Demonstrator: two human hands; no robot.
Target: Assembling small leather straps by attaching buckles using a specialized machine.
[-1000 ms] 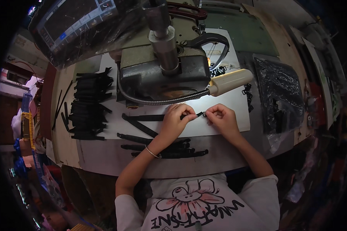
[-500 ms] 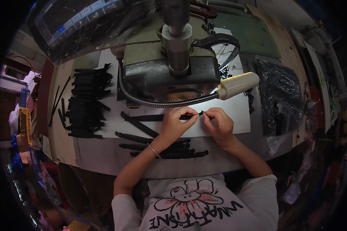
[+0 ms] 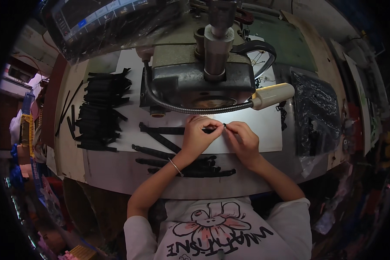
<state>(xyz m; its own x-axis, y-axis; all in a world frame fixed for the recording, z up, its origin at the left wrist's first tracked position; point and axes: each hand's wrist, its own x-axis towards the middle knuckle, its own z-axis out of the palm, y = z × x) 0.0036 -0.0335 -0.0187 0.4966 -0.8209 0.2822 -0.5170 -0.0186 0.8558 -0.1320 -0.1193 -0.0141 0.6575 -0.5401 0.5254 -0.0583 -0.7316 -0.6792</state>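
Note:
My left hand (image 3: 199, 135) pinches a black fabric strap (image 3: 167, 130) near its right end, and the strap's other end trails left across the white sheet. Close beside it, the fingertips of my right hand (image 3: 244, 141) are pressed together at a tiny black piece (image 3: 224, 125) on the strap's tip. What that piece is cannot be made out. Both hands are just in front of the machine head (image 3: 203, 80). Under and beside my left forearm lie several more black straps (image 3: 177, 164), some crossing each other.
At the left is a thick pile of black strips (image 3: 102, 108). A flexible metal lamp neck ending in a cream lamp (image 3: 273, 96) curves in front of the machine. A plastic bag of black things (image 3: 316, 112) lies right. A plastic-covered screen (image 3: 104, 21) stands at upper left.
My fingertips have come closer together, covering more of the strap's tip. The view has shifted slightly, so the machine and table appear moved.

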